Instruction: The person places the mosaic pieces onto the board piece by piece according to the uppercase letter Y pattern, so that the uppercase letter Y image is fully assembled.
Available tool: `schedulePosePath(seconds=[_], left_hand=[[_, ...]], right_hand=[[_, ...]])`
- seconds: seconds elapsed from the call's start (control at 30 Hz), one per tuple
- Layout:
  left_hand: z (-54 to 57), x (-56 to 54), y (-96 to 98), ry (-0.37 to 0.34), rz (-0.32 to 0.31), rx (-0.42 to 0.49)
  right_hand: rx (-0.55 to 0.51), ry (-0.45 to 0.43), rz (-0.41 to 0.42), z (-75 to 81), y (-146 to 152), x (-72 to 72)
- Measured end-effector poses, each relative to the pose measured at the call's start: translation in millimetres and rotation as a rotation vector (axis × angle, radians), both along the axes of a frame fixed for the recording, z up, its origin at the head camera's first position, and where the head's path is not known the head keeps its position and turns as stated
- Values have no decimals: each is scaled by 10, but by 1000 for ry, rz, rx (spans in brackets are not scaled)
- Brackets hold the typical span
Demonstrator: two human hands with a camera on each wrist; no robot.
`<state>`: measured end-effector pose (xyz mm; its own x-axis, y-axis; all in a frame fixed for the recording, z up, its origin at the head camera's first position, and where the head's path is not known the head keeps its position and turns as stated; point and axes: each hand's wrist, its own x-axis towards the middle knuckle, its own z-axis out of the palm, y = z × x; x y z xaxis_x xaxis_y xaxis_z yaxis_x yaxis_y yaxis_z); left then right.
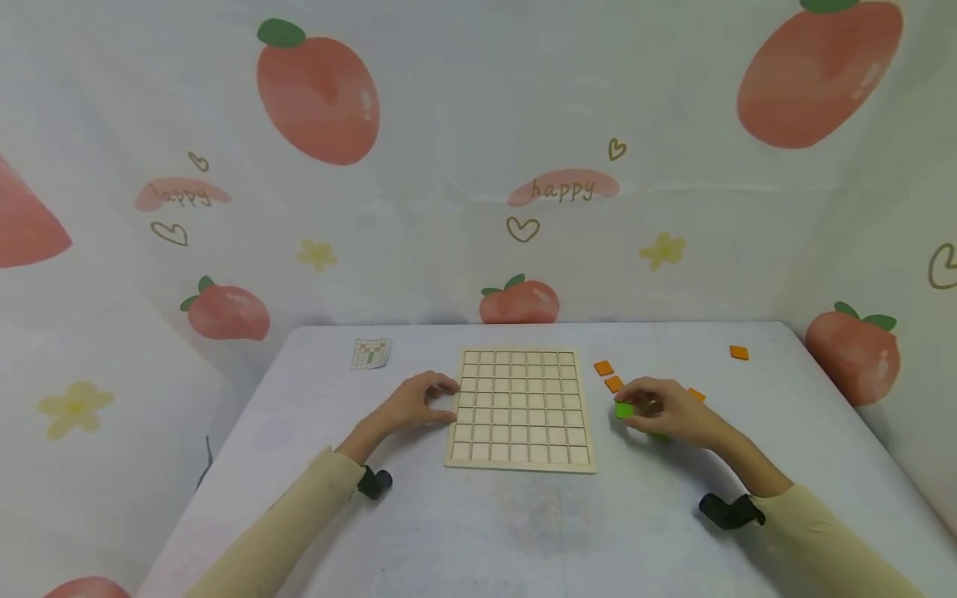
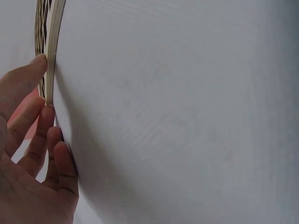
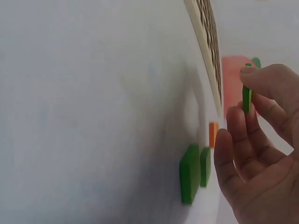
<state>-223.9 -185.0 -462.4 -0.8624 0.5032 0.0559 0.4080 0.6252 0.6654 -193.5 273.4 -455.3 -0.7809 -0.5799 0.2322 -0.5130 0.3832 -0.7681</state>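
Observation:
A pale wooden grid board [image 1: 521,409] with rows of square cells lies flat at the middle of the table. My left hand [image 1: 415,404] touches its left edge; in the left wrist view the thumb [image 2: 25,77] and fingertips meet the rim, spaced along it. To the right of the board, my right hand [image 1: 673,411] pinches a green square tile [image 1: 624,410] between thumb and fingers. In the right wrist view this green tile [image 3: 247,95] is seen edge-on, above the table. Two more green tiles [image 3: 189,175] lie below that hand, mostly hidden in the head view.
Orange square tiles [image 1: 604,368] lie right of the board, one [image 1: 697,394] partly behind my right hand. Another orange tile [image 1: 738,353] is at the far right. A small paper with a coloured grid pattern [image 1: 370,354] lies at the back left. A printed cloth hangs behind.

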Motion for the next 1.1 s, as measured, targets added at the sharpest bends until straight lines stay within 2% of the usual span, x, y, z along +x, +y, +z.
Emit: schedulePosePath(seconds=[0.2,0.43,0.67,0.83,1.1], left_hand=[[5,-9,8,-2,11,-9],[16,-16,15,-19,31,-23],[-1,-20,24,-31,14,-14],[-6,-19,15,-27,9,-22],[-1,-9,2,-14,-3,-20]], right_hand=[[-40,13,-1,-18,-169,-46],[-77,-53,16,-59,-405,-112],[-67,-72,64,-114,-622,-118],[-63,-100,63,-132,-783,-123],[-77,-98,96,-131,-1041,-109]])
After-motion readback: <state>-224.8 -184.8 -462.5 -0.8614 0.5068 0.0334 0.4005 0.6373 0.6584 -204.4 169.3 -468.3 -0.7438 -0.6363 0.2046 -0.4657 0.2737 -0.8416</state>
